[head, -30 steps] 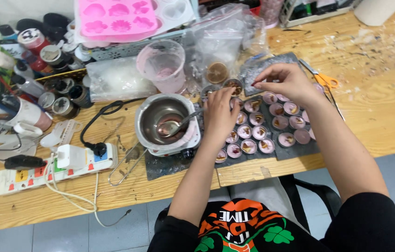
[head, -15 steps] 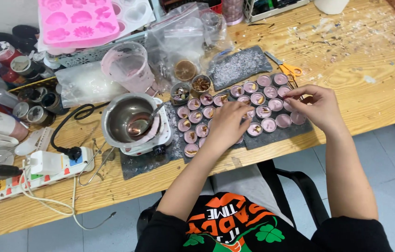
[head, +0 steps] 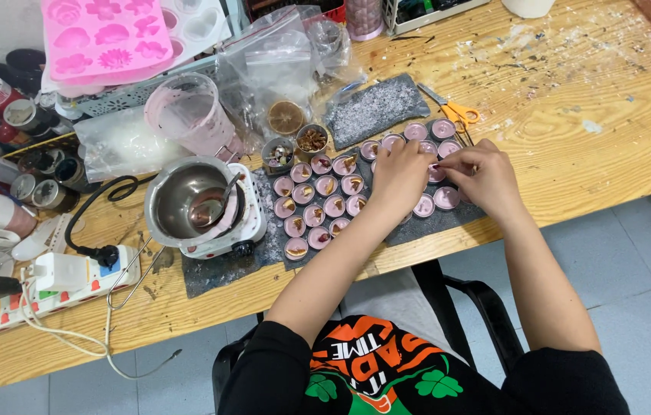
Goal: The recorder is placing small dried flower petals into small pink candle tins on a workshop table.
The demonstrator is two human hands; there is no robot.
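Several small round tins (head: 315, 201) filled with pink wax, many topped with dried bits, stand in rows on a dark mat (head: 222, 269) near the wooden table's front edge. My left hand (head: 401, 175) lies palm down over the middle of the rows. My right hand (head: 485, 178) is just to its right, thumb and fingers pinched over a tin where the two hands meet. What the fingertips hold is too small to see. More pink tins (head: 444, 198) sit under and around my right hand.
A metal melting pot (head: 187, 201) with a spoon sits on a small hot plate left of the tins. Behind are two bowls of dried bits (head: 312, 140), a pink measuring cup (head: 187, 115), plastic bags, a pink mould (head: 102, 38) and orange scissors (head: 458, 114). A power strip (head: 41, 288) lies at the left.
Both hands came together over the middle tins; my right hand moved left toward my left hand. The camera shifted, so the table appears further left and up.
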